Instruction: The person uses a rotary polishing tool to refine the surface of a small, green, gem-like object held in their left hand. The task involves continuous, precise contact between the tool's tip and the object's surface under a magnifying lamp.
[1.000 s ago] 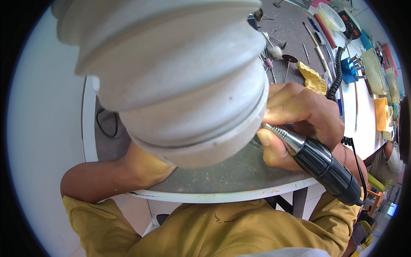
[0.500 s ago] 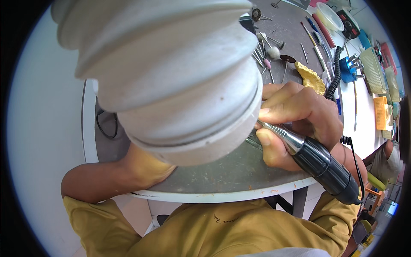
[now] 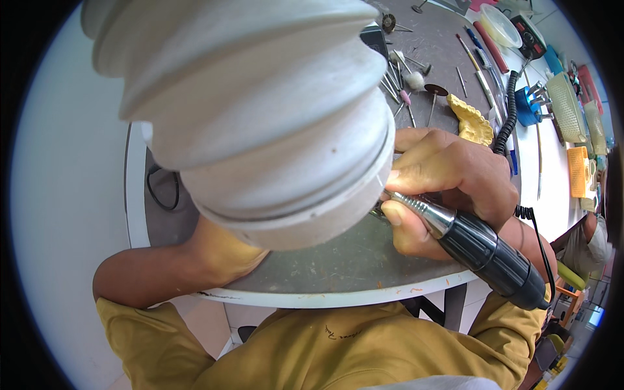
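My right hand (image 3: 455, 175) grips a black and silver rotary handpiece (image 3: 480, 244), its metal nose pointing up and left. The handpiece's tip goes out of sight behind the white ribbed suction hose (image 3: 273, 123), which covers much of the picture. Only the wrist side of my left hand (image 3: 231, 253) shows below the hose mouth; its fingers are hidden, so what it holds cannot be seen. Just beyond my right hand lies a yellow dental cast (image 3: 471, 121). Close to it are a dark cutting disc on a shank (image 3: 436, 90) and several burs and polishing tips (image 3: 404, 97).
A coiled black cord (image 3: 507, 117) runs along the right of the grey table (image 3: 312, 276). Beyond it stand a blue bur holder (image 3: 530, 105), a green basket (image 3: 567, 107), an orange basket (image 3: 576, 172) and a control box (image 3: 530, 36). Another person's arm (image 3: 588, 227) shows far right.
My right hand and the handpiece have shifted slightly left, toward the hose mouth. The visible part of my left hand has barely moved.
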Motion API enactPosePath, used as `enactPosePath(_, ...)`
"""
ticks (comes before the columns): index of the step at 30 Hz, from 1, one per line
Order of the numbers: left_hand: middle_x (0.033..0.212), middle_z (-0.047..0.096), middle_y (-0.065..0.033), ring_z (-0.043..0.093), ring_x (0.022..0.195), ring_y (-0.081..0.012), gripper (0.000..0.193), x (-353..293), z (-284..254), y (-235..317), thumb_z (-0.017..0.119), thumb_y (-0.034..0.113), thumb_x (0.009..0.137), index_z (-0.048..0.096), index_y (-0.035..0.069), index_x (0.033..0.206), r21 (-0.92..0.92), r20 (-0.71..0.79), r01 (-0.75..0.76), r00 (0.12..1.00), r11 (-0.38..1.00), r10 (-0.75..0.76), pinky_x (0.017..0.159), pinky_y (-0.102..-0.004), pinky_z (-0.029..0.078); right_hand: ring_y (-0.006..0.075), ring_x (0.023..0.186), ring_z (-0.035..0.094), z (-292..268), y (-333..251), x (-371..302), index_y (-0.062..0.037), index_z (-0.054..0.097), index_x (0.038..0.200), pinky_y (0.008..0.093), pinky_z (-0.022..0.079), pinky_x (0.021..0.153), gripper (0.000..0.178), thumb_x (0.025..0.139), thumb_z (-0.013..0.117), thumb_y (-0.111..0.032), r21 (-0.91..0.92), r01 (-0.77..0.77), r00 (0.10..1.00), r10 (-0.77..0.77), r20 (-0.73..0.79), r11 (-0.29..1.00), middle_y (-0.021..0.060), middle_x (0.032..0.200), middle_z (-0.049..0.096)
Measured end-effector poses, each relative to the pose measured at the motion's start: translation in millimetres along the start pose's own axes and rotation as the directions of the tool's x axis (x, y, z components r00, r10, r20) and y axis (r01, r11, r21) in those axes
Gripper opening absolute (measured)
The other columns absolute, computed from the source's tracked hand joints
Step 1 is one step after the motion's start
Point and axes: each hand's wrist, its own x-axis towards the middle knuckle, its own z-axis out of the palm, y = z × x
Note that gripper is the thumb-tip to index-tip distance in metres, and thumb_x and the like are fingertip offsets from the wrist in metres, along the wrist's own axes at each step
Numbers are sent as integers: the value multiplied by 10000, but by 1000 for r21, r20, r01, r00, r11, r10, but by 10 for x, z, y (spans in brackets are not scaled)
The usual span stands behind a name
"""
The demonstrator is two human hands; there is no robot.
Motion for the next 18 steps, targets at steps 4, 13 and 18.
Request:
enactPosePath(4, 1208, 572, -145, 625, 1107, -206, 299, 11, -2, -10, 604, 43, 971, 495, 3, 1246, -1, 5, 4, 1000, 1000, -4, 982, -314, 532, 278, 865, 708, -5, 5, -4, 50, 628, 1009, 389, 549, 851, 239, 803, 742, 10, 10, -9, 1000, 9, 8, 1000, 153, 850, 676)
enactPosePath(13, 1205, 573, -145, 628, 1100, -204, 298, -75, 16, 9, 605, 43, 970, 495, 3, 1244, 13, -8, -2, 1000, 1000, 2, 977, -312, 534, 234, 737, 691, -8, -35, 19, 53, 630, 981, 441, 556, 890, 222, 793, 734, -1, -3, -4, 1000, 4, 20, 1000, 146, 814, 677)
enactPosePath(18, 1203, 574, -145, 630, 1096, -203, 298, 13, -11, -47, 606, 43, 970, 495, 3, 1243, -1, 18, 11, 1000, 1000, -11, 974, -310, 536, 233, 728, 684, 8, 19, -27, 54, 625, 976, 437, 560, 877, 219, 789, 727, 1, 8, -35, 999, 35, -2, 999, 144, 800, 658)
